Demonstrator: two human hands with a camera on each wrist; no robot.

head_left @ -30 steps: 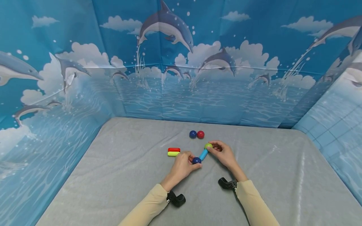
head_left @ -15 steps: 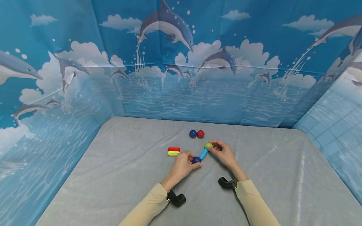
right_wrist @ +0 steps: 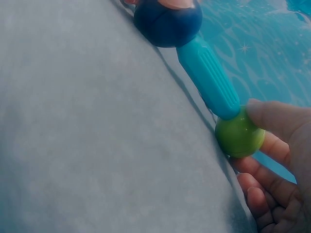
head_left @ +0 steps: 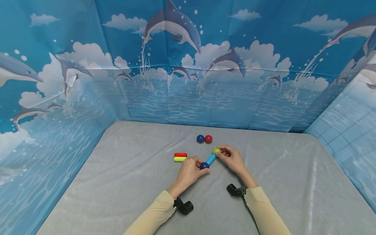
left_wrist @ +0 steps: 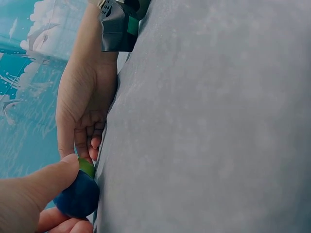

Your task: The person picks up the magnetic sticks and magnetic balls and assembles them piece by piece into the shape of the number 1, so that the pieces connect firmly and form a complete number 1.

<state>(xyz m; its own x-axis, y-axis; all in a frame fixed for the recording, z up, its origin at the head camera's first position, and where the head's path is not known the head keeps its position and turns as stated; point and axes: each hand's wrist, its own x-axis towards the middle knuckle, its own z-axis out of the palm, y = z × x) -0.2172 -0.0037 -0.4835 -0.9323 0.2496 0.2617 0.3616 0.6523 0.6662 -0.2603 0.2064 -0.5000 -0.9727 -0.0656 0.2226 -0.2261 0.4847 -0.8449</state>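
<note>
My left hand point(head_left: 189, 171) pinches a dark blue ball point(head_left: 204, 165) between thumb and fingers. A light blue ridged rod point(right_wrist: 209, 77) runs from that ball to a green ball point(right_wrist: 240, 133), touching both in the right wrist view. The green ball is pinched by my right hand point(head_left: 232, 160), thumb on one side and fingers on the other. From the left wrist camera, the dark blue ball point(left_wrist: 79, 195) covers most of the green ball point(left_wrist: 86, 167), and the rod is hidden.
Beyond the hands, another dark blue ball point(head_left: 200, 139) and a red ball point(head_left: 208, 139) sit side by side. A red rod point(head_left: 180, 154) and a yellow-green rod point(head_left: 180, 159) lie together left of the left hand. Grey cloth point(head_left: 132, 156) covers the table; a dolphin-print curtain point(head_left: 188, 104) stands behind.
Both hands keep their hold on the two balls. The light blue rod between them shifts very slightly; the loose balls and rods stay where they were.
</note>
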